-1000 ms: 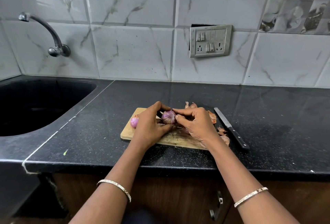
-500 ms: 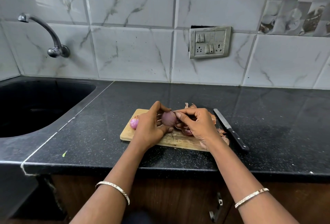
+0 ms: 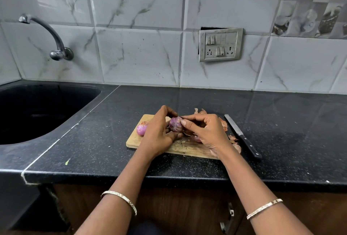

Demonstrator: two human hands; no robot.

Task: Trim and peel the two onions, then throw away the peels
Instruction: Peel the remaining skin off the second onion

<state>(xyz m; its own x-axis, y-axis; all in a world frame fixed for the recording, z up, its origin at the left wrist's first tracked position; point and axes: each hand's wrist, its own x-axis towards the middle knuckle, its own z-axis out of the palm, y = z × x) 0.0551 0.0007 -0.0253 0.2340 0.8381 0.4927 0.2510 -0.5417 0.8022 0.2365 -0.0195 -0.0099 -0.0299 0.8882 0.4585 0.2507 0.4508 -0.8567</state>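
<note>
Near the centre of the frame, both hands met over a wooden cutting board (image 3: 170, 150) that lay on a black speckled countertop (image 3: 281, 141). The left hand (image 3: 159, 133) cupped a small purple onion (image 3: 175, 124) from the left and below, its fingers curled around the bulb and lifting it just above the board. The right hand (image 3: 206, 131) came in from the right, with thumb and forefinger pinched together at the onion's upper right side; whether a strip of skin sat between them could not be told. A second onion (image 3: 141, 128), peeled and pink, rested on the left end of the board, partly hidden behind the left hand. Loose papery peels (image 3: 224, 124) lay on the board's right end and spilled onto the countertop beside it, and a purple scrap (image 3: 196, 138) showed under the right hand. A black-handled knife (image 3: 242, 136) lay on the countertop just right of the peels, blade pointing toward the tiled wall. At the left of the frame sat a dark sink (image 3: 37, 111) with a curved tap (image 3: 54, 43) above it, and a switchboard (image 3: 220, 44) was mounted on the wall at the upper right. A bangle circled each wrist.
</note>
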